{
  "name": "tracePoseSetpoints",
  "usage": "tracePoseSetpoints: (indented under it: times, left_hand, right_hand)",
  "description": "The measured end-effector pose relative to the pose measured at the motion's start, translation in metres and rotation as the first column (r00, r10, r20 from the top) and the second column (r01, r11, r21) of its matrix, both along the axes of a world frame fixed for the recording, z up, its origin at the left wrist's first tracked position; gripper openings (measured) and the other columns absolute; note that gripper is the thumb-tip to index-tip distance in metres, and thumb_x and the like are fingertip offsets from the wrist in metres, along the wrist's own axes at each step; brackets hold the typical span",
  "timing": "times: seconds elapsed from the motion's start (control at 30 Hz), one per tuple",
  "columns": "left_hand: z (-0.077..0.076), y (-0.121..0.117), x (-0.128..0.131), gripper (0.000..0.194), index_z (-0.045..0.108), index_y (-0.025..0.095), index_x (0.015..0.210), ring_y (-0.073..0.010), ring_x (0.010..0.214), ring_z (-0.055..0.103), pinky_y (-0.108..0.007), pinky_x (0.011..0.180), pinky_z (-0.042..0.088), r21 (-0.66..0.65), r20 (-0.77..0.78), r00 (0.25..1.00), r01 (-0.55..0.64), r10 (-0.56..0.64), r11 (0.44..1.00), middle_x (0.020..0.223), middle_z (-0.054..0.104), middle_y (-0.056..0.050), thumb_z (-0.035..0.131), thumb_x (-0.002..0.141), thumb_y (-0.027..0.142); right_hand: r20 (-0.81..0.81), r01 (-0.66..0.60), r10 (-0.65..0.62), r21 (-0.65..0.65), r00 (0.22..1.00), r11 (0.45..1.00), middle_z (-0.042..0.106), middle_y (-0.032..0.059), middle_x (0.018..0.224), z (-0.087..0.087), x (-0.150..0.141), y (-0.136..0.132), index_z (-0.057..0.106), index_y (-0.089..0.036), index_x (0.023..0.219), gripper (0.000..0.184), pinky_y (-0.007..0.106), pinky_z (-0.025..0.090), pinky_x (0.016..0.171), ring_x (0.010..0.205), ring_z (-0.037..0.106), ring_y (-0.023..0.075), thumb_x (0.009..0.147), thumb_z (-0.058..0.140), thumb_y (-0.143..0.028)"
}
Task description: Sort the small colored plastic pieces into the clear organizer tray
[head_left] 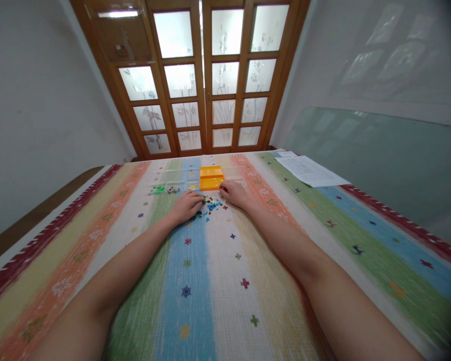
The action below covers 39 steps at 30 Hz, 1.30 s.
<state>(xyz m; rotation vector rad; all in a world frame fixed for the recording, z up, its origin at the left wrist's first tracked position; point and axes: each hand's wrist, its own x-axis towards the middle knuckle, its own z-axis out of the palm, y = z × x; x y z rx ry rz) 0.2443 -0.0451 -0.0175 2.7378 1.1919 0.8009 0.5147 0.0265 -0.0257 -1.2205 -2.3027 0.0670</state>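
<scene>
A heap of small coloured beads (210,205) lies on the striped cloth (218,281) between my hands. My left hand (187,204) rests palm down at the heap's left edge, its fingertips touching the beads. My right hand (233,193) lies at the heap's right edge, fingers curled towards the beads. Whether either hand pinches a bead is too small to tell. Just beyond the heap stands a clear compartment box (173,181) holding green beads (158,190) and some dark ones, with an orange tray (211,177) at its right.
A white printed sheet (310,170) lies at the far right of the cloth. Wooden doors with frosted glass panes (203,80) stand behind the table. A glass panel (379,160) leans along the right wall.
</scene>
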Motion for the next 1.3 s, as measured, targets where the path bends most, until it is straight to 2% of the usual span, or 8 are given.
tracePoseSetpoints:
  times: [0.17,0.3,0.43,0.57,0.67,0.83,0.97,1.3]
  left_hand:
    - [-0.007,0.021,-0.031,0.031,0.078,0.022,0.116,-0.0239,0.112,0.065,-0.041,0.105,0.049,-0.078,0.259,0.939,-0.214,0.227,0.974,0.122,0.075,-0.007,0.053,0.097,0.026]
    - [-0.01,0.036,-0.057,0.038,0.077,0.018,0.118,-0.0213,0.096,0.069,-0.035,0.092,0.054,-0.229,0.454,0.753,-0.418,0.477,0.879,0.115,0.076,-0.008,0.05,0.093,0.026]
    - [-0.013,0.045,-0.074,0.045,0.075,0.016,0.123,-0.0196,0.081,0.07,-0.032,0.083,0.054,-0.399,0.492,0.592,-0.498,0.638,0.77,0.097,0.078,-0.007,0.049,0.087,0.025]
    - [-0.017,0.049,-0.08,0.049,0.072,0.016,0.13,-0.0196,0.076,0.07,-0.032,0.082,0.054,-0.453,0.466,0.551,-0.524,0.693,0.721,0.089,0.077,-0.006,0.051,0.086,0.026]
    - [-0.02,0.049,-0.079,0.049,0.069,0.018,0.134,-0.0196,0.077,0.07,-0.034,0.086,0.054,-0.408,0.451,0.586,-0.535,0.673,0.74,0.094,0.076,-0.006,0.053,0.089,0.028]
    - [-0.021,0.047,-0.072,0.04,0.073,0.018,0.124,-0.0194,0.085,0.066,-0.035,0.091,0.053,-0.232,0.385,0.763,-0.464,0.519,0.855,0.119,0.073,-0.009,0.056,0.09,0.029]
    - [-0.02,0.042,-0.067,0.035,0.075,0.02,0.118,-0.019,0.082,0.064,-0.035,0.088,0.053,-0.181,0.292,0.856,-0.39,0.427,0.903,0.113,0.074,-0.007,0.056,0.09,0.029]
    - [-0.019,0.036,-0.064,0.03,0.077,0.021,0.112,-0.0186,0.081,0.064,-0.032,0.081,0.051,-0.165,0.186,0.935,-0.272,0.301,0.948,0.103,0.074,-0.006,0.056,0.093,0.031]
  right_hand:
    - [-0.005,-0.008,0.008,0.007,1.0,1.0,0.073,0.0073,0.098,-0.003,0.001,0.002,0.072,-0.02,0.098,0.016,0.027,0.039,0.078,0.091,0.062,0.0193,0.098,0.057,-0.024]
    - [0.007,-0.005,0.005,-0.011,1.0,1.0,0.073,0.0073,0.099,-0.003,0.001,0.002,0.071,-0.02,0.098,0.015,0.027,0.039,0.079,0.093,0.062,0.0195,0.098,0.057,-0.024]
    - [0.007,-0.015,0.016,-0.023,1.0,1.0,0.073,0.0072,0.1,-0.002,0.001,0.0,0.071,-0.02,0.097,0.014,0.026,0.039,0.079,0.093,0.062,0.0194,0.098,0.057,-0.024]
    - [0.019,-0.023,0.023,-0.02,1.0,1.0,0.073,0.0072,0.1,-0.001,0.0,0.0,0.071,-0.02,0.099,0.015,0.026,0.039,0.079,0.093,0.062,0.0193,0.099,0.057,-0.025]
    - [0.037,-0.033,0.034,-0.013,0.999,0.999,0.073,0.0074,0.1,0.001,-0.002,-0.001,0.072,-0.02,0.1,0.017,0.026,0.038,0.078,0.092,0.062,0.0193,0.099,0.056,-0.025]
    - [0.061,-0.082,0.08,0.041,0.995,0.996,0.073,0.0081,0.095,0.01,-0.015,-0.011,0.073,-0.019,0.095,0.02,0.028,0.035,0.075,0.084,0.059,0.0187,0.1,0.055,-0.026]
    - [0.079,-0.21,0.206,0.036,0.975,0.977,0.072,0.0074,0.094,0.019,-0.028,-0.025,0.073,-0.019,0.095,0.018,0.028,0.035,0.076,0.086,0.059,0.0184,0.099,0.056,-0.025]
    - [0.126,-0.494,0.504,-0.107,0.854,0.863,0.069,0.0049,0.098,0.021,-0.055,-0.046,0.075,-0.023,0.098,0.013,0.029,0.04,0.082,0.092,0.058,0.0187,0.095,0.066,-0.032]
